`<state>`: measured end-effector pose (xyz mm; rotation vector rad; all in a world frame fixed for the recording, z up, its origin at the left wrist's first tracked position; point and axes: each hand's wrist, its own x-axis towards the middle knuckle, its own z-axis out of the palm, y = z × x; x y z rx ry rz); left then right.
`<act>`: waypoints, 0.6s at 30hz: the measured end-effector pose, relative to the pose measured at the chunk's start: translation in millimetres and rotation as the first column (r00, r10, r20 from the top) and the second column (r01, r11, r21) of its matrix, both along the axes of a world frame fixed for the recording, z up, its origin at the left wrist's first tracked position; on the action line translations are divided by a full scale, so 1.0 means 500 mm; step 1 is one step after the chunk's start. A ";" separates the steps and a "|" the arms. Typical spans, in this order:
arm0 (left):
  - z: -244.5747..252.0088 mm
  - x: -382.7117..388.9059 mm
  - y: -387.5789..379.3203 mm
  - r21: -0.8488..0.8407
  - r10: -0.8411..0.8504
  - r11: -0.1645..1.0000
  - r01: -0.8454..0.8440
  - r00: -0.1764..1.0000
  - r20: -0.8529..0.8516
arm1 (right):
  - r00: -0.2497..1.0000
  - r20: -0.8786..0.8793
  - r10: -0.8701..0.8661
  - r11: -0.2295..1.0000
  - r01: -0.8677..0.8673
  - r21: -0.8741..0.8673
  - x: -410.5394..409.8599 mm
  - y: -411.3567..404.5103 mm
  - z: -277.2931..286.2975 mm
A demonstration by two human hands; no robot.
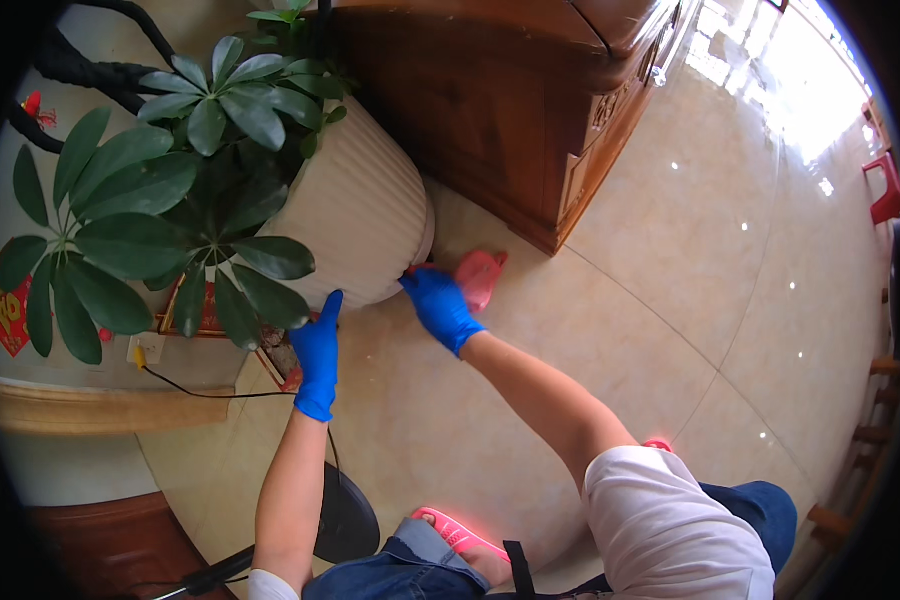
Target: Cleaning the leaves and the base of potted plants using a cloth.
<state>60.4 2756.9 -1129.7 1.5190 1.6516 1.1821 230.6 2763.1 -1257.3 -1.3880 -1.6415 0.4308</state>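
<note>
A tall cream ribbed plant pot (352, 202) leans in view before me, with broad green leaves (131, 236) spreading to its left. My left hand (319, 356), in a blue rubber glove, rests against the pot's near side; one digit points up along it and the others are hidden. My right hand (439, 307), gloved the same way, is at the pot's lower edge. Crumpled pink material (481, 279), perhaps a cloth or thin bag, shows on both sides of its fingers and appears gripped by them. Part of the pot's base (427, 229) shows just above.
A dark wooden cabinet (487, 112) stands close beside the pot. A black cord (217, 394) runs from a wall socket (146, 349) past my left wrist. Near my left forearm is a round black base (349, 517). Glossy tiles (645, 300) cover the floor; a red stool (886, 187) stands far right.
</note>
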 end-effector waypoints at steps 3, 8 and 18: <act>-0.024 -0.007 0.008 0.209 0.056 0.978 -0.026 0.989 -0.137 | 0.978 0.111 0.177 0.981 -0.184 0.055 -0.022 -0.020 0.002; 0.014 0.013 -0.002 0.084 0.027 0.996 -0.018 0.993 -0.111 | 0.977 0.077 -0.200 0.955 0.212 -0.208 0.069 0.014 -0.006; 0.009 0.010 -0.001 0.151 0.022 0.989 0.004 0.985 -0.173 | 0.948 -0.198 -0.247 0.968 0.232 -0.097 0.039 0.075 0.002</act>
